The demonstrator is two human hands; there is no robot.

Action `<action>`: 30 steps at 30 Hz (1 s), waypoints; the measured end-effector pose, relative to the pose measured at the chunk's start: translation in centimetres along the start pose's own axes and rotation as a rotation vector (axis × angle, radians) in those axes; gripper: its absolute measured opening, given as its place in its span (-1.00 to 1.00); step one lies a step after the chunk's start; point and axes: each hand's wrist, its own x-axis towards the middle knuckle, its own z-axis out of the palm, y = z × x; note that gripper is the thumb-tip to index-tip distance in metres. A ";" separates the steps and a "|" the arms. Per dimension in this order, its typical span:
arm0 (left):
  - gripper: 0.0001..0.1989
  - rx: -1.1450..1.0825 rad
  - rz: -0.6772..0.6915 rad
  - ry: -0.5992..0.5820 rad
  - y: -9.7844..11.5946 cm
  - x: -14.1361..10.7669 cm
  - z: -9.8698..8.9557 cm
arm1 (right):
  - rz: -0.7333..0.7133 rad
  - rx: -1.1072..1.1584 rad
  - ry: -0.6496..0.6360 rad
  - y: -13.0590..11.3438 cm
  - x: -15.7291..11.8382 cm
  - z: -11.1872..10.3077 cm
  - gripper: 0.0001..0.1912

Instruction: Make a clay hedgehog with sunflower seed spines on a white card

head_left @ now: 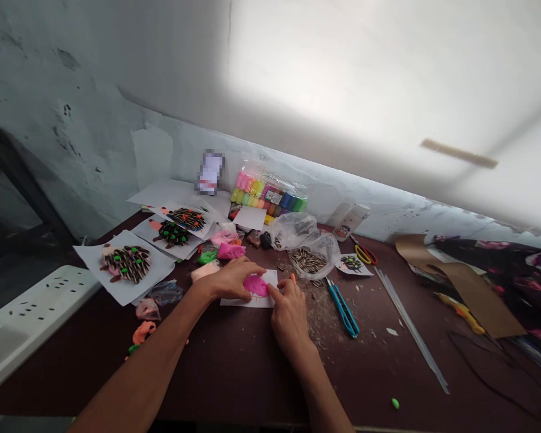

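A white paper card (251, 290) lies on the dark brown table (234, 367), with a flattened lump of pink modelling clay (256, 285) on it. My left hand (228, 280) rests on the card's left part, with its fingertips at the clay's left edge. My right hand (288, 313) comes in from below, its thumb and fingertips pressing the clay's right side. Both hands hide part of the card. Thin orange lines show on the card beneath the clay.
Seed-and-clay hedgehog pictures on paper (126, 263) lie to the left, next to a clay pack (268, 195) and a bag of sunflower seeds (309, 261). Blue-handled tool (342, 311), red-and-yellow scissors (365, 254), and a white power strip (22, 313) are nearby.
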 end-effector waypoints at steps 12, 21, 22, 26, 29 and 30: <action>-0.34 -0.003 0.024 0.006 -0.3 0.0 0.2 | -0.050 -0.010 0.038 -0.3 0.2 0.2 -0.47; -0.31 0.012 -0.003 -0.017 0.1 -0.1 0.0 | -0.029 -0.036 -0.052 -1.1 0.8 -0.4 -0.54; -0.31 0.016 -0.005 -0.018 0.2 -0.1 -0.1 | -0.027 -0.032 -0.060 -1.2 0.9 -0.5 -0.55; -0.33 0.027 0.009 -0.014 0.2 -0.1 -0.1 | -0.035 -0.006 -0.047 -1.2 1.2 -0.3 -0.58; -0.34 0.022 0.024 -0.007 0.0 0.0 0.0 | -0.031 0.050 0.017 -0.8 1.4 0.1 -0.55; -0.35 0.020 0.023 -0.007 -0.1 0.0 0.0 | -0.017 0.069 0.041 -0.6 1.4 0.2 -0.53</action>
